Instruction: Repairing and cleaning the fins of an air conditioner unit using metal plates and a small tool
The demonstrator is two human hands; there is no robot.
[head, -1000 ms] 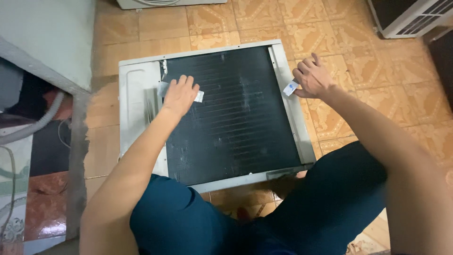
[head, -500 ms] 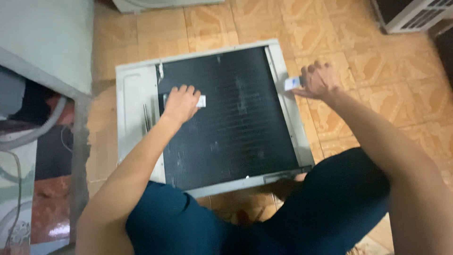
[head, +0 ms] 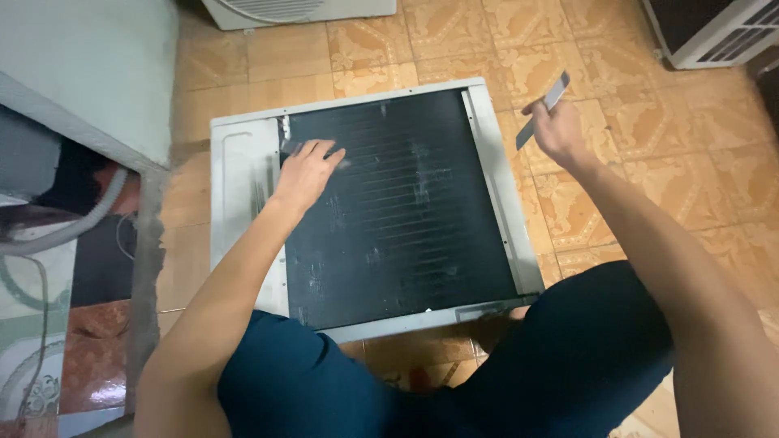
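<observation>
Two hands are at work over a big flat panel (head: pixel 243 170) lying on the tiled floor (head: pixel 649 186) between my knees. The panel has a pale grey frame and a wide black grille of thin fins (head: pixel 406 211), with a few whitish smears on it.

My left hand (head: pixel 304 172) lies palm down on the upper left corner of the grille, fingers spread loosely, touching the fins right where they meet the frame's left strip. Something small and pale may sit under the fingertips, but it is too blurred to tell.

My right hand (head: pixel 556 130) is lifted off the panel, just past its upper right corner, above the tiles. It is closed around a thin flat grey strip (head: pixel 542 109), which sticks up at a slant from my fingers.

My legs in dark blue trousers (head: pixel 568 365) fold around the near edge of the panel. A grey wall edge (head: pixel 89 73) and a grey hose (head: pixel 81 223) are to my left; white casings (head: pixel 714 32) stand at the far edge of the floor.
</observation>
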